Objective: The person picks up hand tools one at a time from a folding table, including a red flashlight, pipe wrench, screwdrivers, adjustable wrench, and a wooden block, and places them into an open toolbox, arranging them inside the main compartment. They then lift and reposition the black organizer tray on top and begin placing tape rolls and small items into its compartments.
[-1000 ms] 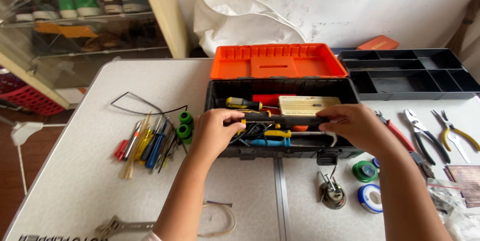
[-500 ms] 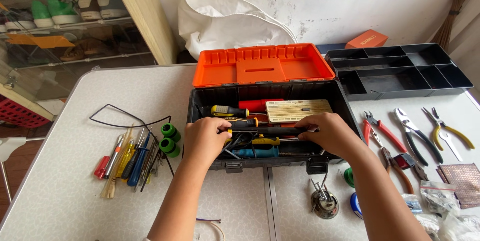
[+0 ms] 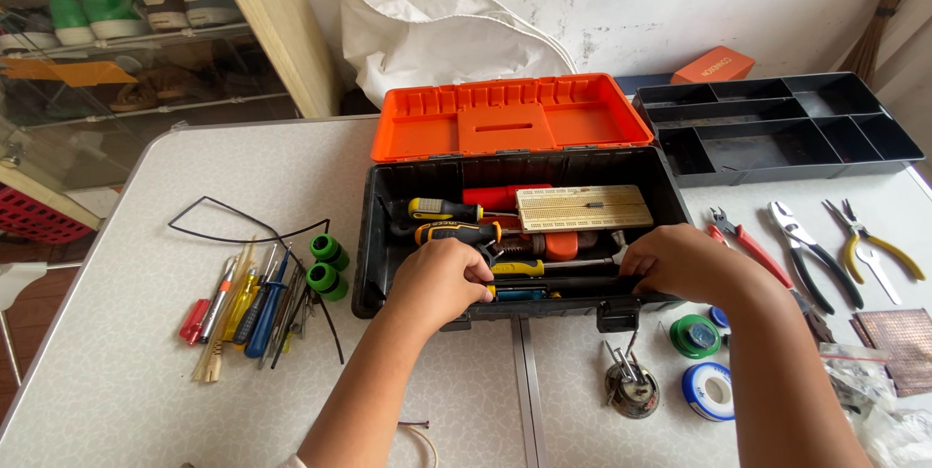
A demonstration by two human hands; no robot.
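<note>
Lying on the desk (image 3: 126,332) at left are screwdrivers (image 3: 243,308); beside them, the open black toolbox (image 3: 374,264) holds both hands: left hand (image 3: 442,279) curled around a long tool (image 3: 544,284) inside, right hand (image 3: 684,264) clamped on its other end.

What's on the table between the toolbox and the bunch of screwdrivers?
In the head view, two green rings and a thin black wire lie between the black toolbox and the screwdrivers.
</note>
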